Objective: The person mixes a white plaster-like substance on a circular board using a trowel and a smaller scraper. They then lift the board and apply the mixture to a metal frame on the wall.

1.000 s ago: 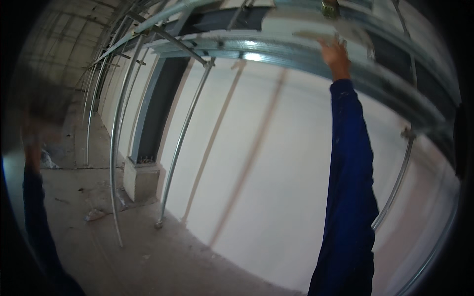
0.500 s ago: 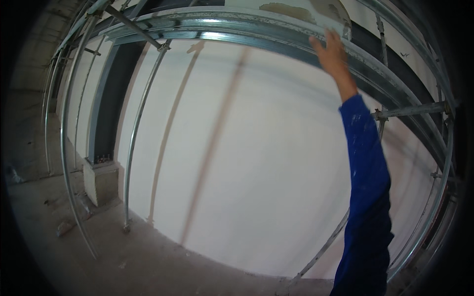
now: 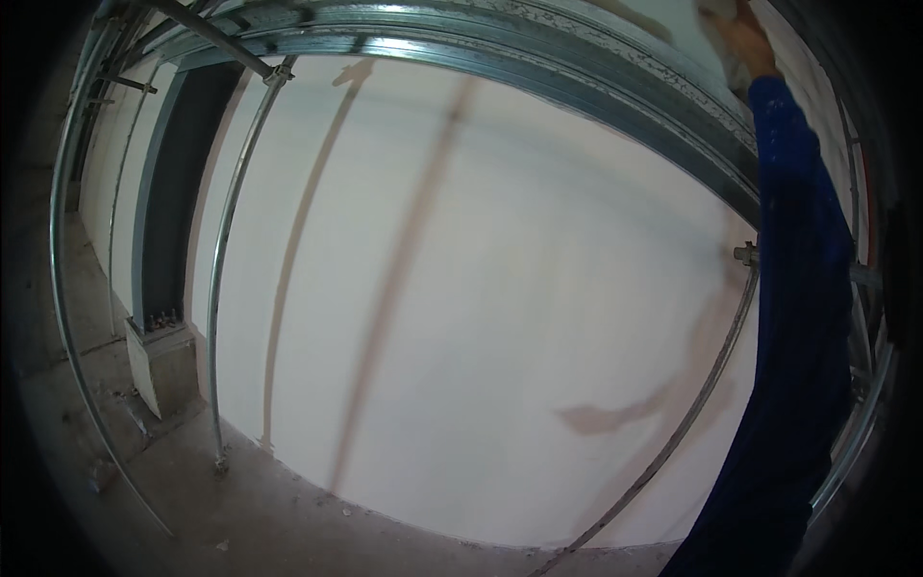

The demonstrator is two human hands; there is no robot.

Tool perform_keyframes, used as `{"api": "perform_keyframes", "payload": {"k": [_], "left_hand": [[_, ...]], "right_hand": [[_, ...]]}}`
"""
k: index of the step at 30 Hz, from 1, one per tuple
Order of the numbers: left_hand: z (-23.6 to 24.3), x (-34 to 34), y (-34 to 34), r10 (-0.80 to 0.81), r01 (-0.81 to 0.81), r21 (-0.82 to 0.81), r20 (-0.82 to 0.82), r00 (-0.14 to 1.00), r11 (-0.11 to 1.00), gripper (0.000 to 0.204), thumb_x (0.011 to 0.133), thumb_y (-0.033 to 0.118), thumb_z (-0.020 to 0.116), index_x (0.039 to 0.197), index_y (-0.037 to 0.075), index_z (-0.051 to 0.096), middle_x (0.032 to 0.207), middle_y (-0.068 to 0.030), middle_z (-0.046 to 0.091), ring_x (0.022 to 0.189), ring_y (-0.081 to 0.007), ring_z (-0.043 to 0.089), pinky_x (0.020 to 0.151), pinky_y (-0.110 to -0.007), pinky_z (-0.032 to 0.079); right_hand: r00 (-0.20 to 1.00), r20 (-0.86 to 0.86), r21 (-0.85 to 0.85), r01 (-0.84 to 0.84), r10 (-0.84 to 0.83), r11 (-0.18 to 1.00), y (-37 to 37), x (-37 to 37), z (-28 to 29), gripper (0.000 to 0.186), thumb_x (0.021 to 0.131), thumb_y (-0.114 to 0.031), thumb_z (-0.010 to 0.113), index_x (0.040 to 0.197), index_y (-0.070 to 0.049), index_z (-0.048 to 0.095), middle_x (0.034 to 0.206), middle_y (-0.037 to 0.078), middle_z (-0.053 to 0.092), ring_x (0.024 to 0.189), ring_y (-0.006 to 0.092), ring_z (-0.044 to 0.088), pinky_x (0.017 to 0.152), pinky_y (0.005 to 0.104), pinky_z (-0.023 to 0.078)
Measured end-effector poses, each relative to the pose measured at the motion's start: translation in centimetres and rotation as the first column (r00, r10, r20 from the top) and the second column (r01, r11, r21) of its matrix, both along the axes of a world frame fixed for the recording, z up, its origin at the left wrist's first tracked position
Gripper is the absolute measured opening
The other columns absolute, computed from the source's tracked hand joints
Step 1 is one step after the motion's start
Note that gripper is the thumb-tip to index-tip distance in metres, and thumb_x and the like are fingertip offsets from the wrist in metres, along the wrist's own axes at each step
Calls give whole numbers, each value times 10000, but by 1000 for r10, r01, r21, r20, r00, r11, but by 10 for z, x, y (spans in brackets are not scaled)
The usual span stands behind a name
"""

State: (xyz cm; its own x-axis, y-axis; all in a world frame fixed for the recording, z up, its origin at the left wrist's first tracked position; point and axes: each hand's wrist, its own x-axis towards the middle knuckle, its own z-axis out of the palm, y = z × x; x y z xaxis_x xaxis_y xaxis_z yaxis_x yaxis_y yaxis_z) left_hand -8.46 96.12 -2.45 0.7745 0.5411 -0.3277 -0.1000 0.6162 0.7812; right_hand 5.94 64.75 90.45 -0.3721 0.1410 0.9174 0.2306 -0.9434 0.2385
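Note:
My right arm, in a blue sleeve, reaches up along the right side of the head view. At its end my right hand (image 3: 742,40) is at the upper edge of the picture, blurred and partly cut off. Its fingers look bent beside a pale, whitish thing (image 3: 678,24) lying above the metal planks; whether they grip it I cannot make out. Below the hand run the long ribbed metal planks (image 3: 423,50) of a scaffold. My left hand is out of sight.
A white wall (image 3: 500,317) fills the middle, crossed by shadows. Scaffold tubes (image 3: 236,212) stand at the left, and a slanting tube (image 3: 663,452) is near my sleeve. A dark steel column (image 3: 171,202) rests on a concrete block (image 3: 165,370). The floor (image 3: 288,519) is bare concrete.
My right hand has moved up and to the right, from spread fingers over the planks to the picture's upper edge. The view has shifted, and a shadow now shows low on the wall.

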Motion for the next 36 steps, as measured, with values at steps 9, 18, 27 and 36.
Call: {"api": "perform_keyframes", "payload": {"k": [9, 18, 27, 36], "left_hand": [[-51, -17, -39, 19, -28, -121, -75, 997, 992, 357, 854, 303, 514, 1143, 94, 498, 1068, -53, 530, 964, -184, 511, 843, -334, 397], [-154, -19, -89, 214, -253, -223, -186, 959, 941, 333, 839, 298, 538, 1106, 101, 523, 1012, -48, 557, 917, -185, 535, 806, -338, 425], [-110, 48, -102, 390, -430, -538, -195, 900, 725, 442, 750, 332, 657, 1097, 131, 472, 1017, -48, 519, 977, -225, 504, 857, -400, 401], [-63, 74, -61, 416, -453, -319, -180, 891, 832, 577, 758, 375, 660, 1194, 82, 422, 1157, -79, 479, 1086, -248, 461, 889, -404, 383]], "right_hand": [[897, -87, -220, -442, 434, 869, -25, 85, -216, 407, 884, -214, 524, 1245, -38, 458, 1291, 149, 449, 1185, 278, 437, 964, 348, 364], [-898, -440, 812, -403, -9, 423, 34, 91, -922, 481, 820, -204, 560, 1257, -60, 422, 1178, 120, 522, 1066, 228, 503, 887, 365, 414], [-914, 104, 904, 252, 392, 346, 32, 64, -1017, 639, 829, -404, 547, 1328, -69, 329, 1185, 70, 491, 938, 228, 565, 710, 366, 448], [-461, -873, 466, -696, 159, 546, 87, 6, -883, 534, 636, -282, 767, 1094, -104, 557, 1170, 106, 512, 1040, 277, 504, 840, 426, 390]]}}
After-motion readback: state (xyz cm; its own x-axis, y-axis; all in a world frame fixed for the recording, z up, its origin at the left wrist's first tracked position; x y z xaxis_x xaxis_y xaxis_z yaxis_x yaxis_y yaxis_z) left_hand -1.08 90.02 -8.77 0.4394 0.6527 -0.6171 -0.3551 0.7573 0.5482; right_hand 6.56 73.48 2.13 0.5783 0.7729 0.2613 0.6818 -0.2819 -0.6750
